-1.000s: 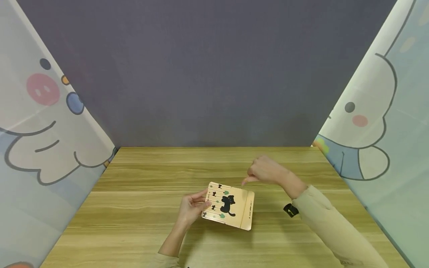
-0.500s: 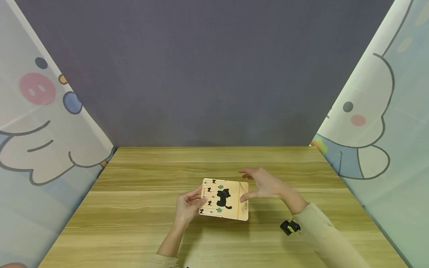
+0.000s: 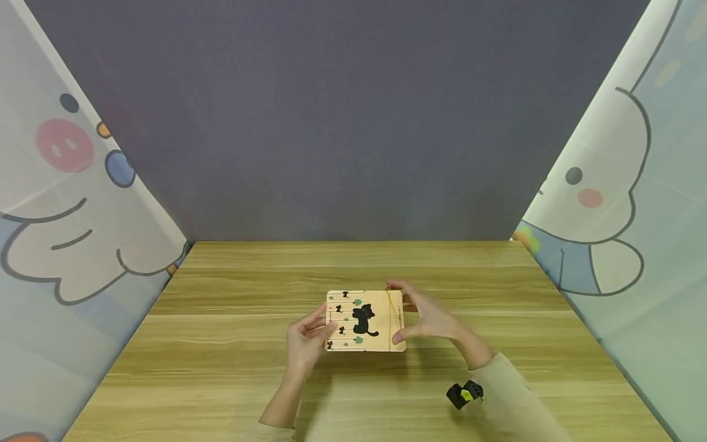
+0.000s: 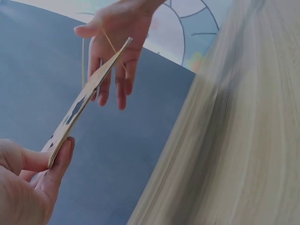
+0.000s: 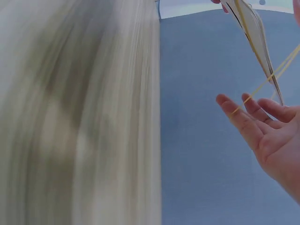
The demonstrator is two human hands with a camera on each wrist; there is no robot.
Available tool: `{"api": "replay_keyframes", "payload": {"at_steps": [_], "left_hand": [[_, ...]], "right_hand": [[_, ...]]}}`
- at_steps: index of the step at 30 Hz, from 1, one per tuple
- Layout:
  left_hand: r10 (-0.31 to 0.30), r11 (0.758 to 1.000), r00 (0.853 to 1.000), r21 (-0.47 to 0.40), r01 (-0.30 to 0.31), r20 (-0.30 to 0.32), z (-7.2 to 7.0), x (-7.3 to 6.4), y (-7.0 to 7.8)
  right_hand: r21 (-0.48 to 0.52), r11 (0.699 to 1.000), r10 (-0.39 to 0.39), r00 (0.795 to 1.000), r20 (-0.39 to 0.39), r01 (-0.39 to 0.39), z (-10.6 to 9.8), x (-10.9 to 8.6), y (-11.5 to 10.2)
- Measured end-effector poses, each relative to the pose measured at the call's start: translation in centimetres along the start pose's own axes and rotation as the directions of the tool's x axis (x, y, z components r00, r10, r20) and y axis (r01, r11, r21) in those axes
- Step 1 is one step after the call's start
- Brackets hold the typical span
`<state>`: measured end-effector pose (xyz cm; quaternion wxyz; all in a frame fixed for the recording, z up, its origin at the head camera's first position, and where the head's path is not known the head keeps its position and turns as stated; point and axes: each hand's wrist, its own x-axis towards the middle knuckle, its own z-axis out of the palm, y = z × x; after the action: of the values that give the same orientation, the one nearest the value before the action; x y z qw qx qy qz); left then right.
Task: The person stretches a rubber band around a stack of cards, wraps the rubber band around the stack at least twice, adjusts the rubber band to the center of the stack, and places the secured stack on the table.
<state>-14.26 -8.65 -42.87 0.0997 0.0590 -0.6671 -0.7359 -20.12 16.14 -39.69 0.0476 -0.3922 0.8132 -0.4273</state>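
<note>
Held tilted above the table is a thin cream notebook [image 3: 372, 341] with a black cat and small green trees on its cover. My left hand [image 3: 305, 347] pinches its left edge, thumb on the cover and fingers behind. A yellow rubber band [image 4: 83, 61] runs around the notebook near its right end. My right hand [image 3: 433, 316] spreads thumb and fingers at that end, and the band is stretched across them. In the right wrist view, the band [image 5: 255, 91] passes over the index fingertip and the page edges of the notebook [image 5: 251, 28] show.
Beneath both hands lies a wood-grain table [image 3: 221, 368]. A dark grey panel [image 3: 353, 123] stands along its back edge. Curtains printed with cartoon animals hang at the left [image 3: 33, 172] and right [image 3: 602, 135]. A small black device [image 3: 464, 394] is by the right sleeve.
The right hand has come from the notebook's far edge down to its right end, opening its fingers and stretching the band. The notebook has shifted slightly left and levelled in the left hand.
</note>
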Motion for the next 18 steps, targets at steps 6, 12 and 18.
{"api": "replay_keyframes", "payload": {"at_steps": [6, 12, 18], "left_hand": [[-0.009, 0.994, 0.998, -0.107, 0.003, -0.054, 0.2, -0.4, -0.2], [0.022, 0.974, 0.993, -0.220, -0.047, -0.114, 0.4, -0.7, -0.9], [0.175, 0.937, 0.979, -0.287, -0.199, -0.105, -0.5, 1.1, -6.0]], "right_hand": [[0.298, 0.954, -0.034, 0.999, -0.010, 0.036, 0.9, 0.1, 0.7], [0.479, 0.875, -0.093, 0.995, 0.024, 0.070, 1.6, 0.2, 1.1], [0.520, 0.851, -0.120, 0.991, 0.056, 0.074, 2.1, -0.1, 0.7]]}}
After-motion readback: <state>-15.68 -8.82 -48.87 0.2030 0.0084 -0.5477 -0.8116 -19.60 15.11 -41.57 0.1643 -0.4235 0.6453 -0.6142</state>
